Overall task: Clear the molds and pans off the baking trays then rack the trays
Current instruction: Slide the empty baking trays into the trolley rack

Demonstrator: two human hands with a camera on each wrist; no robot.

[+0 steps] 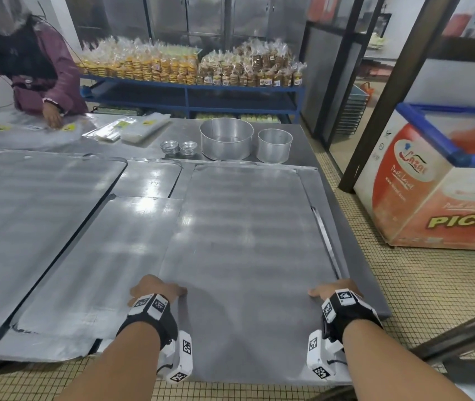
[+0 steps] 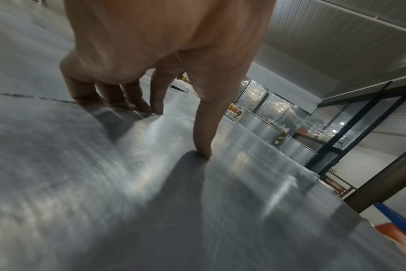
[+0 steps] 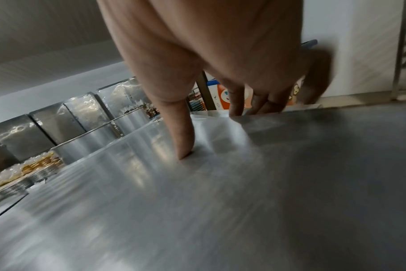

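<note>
A large bare baking tray (image 1: 245, 241) lies on the right of the steel table (image 1: 357, 250), its near end out past the table's front edge. My left hand (image 1: 158, 287) grips its left rim, thumb (image 2: 204, 143) pressed on top and fingers (image 2: 137, 99) hooked over the edge. My right hand (image 1: 334, 289) grips the right rim the same way, thumb (image 3: 181, 139) on top and fingers (image 3: 236, 104) curled over the edge. A big round pan (image 1: 226, 138), a smaller round pan (image 1: 273, 146) and two stacks of small molds (image 1: 169, 147) stand on the table behind the tray.
Two more trays (image 1: 28, 227) (image 1: 109, 270) lie overlapping to the left, another one (image 1: 146, 178) behind them. A person (image 1: 28, 68) works at the far left over plastic bags. A chest freezer (image 1: 432, 183) and a metal pole (image 1: 461, 334) stand to the right.
</note>
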